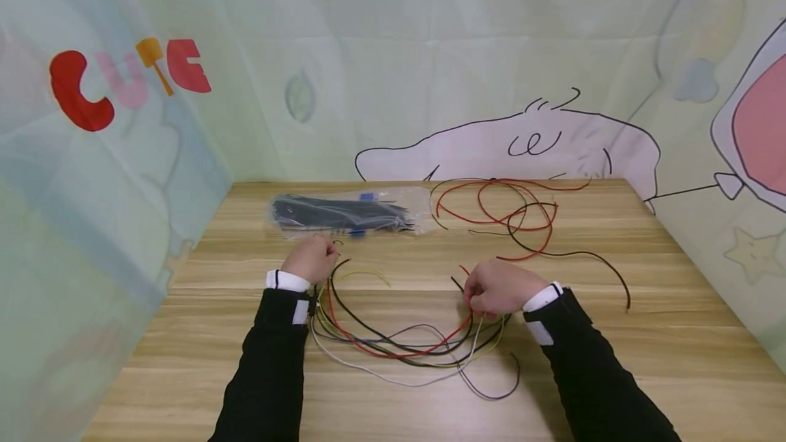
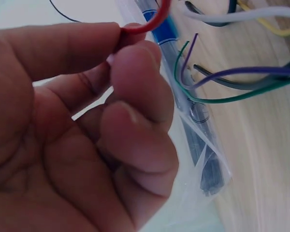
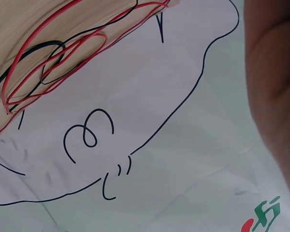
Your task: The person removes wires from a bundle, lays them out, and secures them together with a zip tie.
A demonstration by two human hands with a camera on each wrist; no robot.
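Observation:
In the head view my left hand is above the table at the left ends of a curved group of loose wires. Its thumb and index finger pinch the end of a red wire, clear in the left wrist view. My right hand is at the group's other end, fingers curled around the red wire, whose tip shows beyond them; the fingertips are partly hidden. Between the hands sag black wires, a white wire and a yellow wire. Purple wire and green wire ends curve near the left hand.
A clear plastic bag of thin black strips lies at the table's back left. Looped red wires and a black wire are at the back right. Printed cloth walls the wooden table at the back and sides.

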